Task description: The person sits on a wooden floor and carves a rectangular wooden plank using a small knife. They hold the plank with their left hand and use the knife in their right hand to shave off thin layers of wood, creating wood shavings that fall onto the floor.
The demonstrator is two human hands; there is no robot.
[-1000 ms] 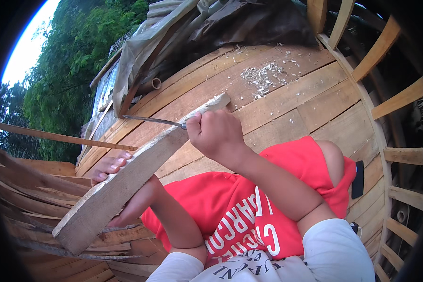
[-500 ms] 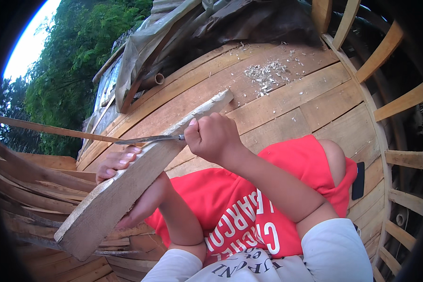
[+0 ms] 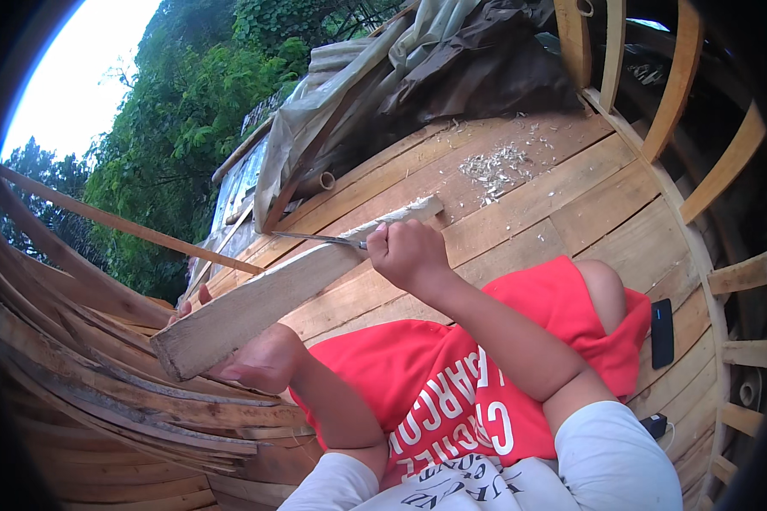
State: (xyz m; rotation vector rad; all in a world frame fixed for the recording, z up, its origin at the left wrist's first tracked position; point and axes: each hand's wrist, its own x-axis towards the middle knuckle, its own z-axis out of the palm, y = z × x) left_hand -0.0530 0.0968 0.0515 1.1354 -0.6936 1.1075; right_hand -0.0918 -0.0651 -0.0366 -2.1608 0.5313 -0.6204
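Observation:
A long pale piece of wood slants across the front of me, its near left end low and its far end over the plank floor. My left hand grips it near the low end, with the palm beneath and fingertips showing past the far side. Closed in a fist, my right hand holds a knife; the handle is mostly hidden inside the fingers. The knife's thin blade points left, lying over the upper edge of the wood. Whether it is cutting in cannot be made out.
Pale shavings lie scattered on the planks ahead. Curved wooden ribs line the right side. Bent strips of wood stack up at the left. A dark phone rests beside my knee, and plastic sheeting drapes at the back.
The wood has tipped to a flatter slant. My left hand now sits closer to its low end. The knife remains in my right hand, and the whole view has shifted.

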